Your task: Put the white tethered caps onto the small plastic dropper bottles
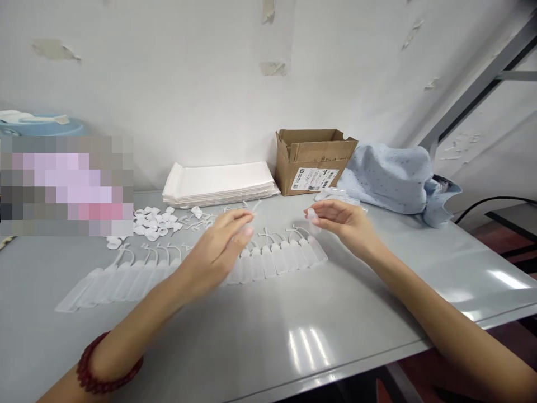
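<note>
My left hand (pixel 220 246) hovers over the middle of a row of translucent plastic vials (pixel 277 258) lying side by side on the grey table (pixel 293 336); its fingers are stretched out and hold nothing. My right hand (pixel 342 221) is raised over the right end of the row and pinches a small clear plastic piece (pixel 311 215) between thumb and fingers. A dark red bead bracelet (pixel 98 375) sits on my left wrist. White caps (pixel 155 219) lie in a loose heap behind the row at the left.
A stack of white bags (pixel 218 183) and an open cardboard box (pixel 312 159) stand against the wall. A pale blue cloth (pixel 390 176) lies to the right of the box. The table's front edge runs low on the right. A blurred-out area covers the left.
</note>
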### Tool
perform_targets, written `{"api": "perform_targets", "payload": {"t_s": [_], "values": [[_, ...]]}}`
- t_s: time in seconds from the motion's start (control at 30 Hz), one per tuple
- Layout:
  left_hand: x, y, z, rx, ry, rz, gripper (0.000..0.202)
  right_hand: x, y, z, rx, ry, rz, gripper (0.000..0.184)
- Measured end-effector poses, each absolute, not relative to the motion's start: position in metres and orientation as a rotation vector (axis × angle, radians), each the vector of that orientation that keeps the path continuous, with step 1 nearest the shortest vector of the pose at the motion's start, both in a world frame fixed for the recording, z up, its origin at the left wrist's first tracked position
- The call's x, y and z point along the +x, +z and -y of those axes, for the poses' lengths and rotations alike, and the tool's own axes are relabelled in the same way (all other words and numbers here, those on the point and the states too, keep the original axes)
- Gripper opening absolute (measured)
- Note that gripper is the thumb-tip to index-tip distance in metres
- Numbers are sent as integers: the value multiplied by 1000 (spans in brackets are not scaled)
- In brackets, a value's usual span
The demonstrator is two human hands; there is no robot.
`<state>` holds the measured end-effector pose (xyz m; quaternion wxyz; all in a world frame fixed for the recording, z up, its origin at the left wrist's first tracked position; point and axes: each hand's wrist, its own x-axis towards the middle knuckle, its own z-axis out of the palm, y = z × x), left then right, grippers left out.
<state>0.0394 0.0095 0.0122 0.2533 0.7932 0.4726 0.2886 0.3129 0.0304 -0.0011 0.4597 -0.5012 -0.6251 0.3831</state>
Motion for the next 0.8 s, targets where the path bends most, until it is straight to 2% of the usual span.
{"api": "perform_targets", "payload": {"t_s": [0.13, 0.27, 0.57, 0.8], "values": [[55, 17, 10, 2166, 700, -1160, 50, 296, 10, -12, -1095, 1204, 1533, 23], [62, 17, 19, 2158, 777, -1109, 50, 288, 13, -1, -1009, 1366, 1541, 25], [64, 8, 14, 2309, 989, -1303, 51, 288, 12, 3, -934, 1432, 1519, 32], [77, 1, 26, 2525, 812, -1116, 57, 284, 9, 6, -862, 1485, 1494, 37]]}}
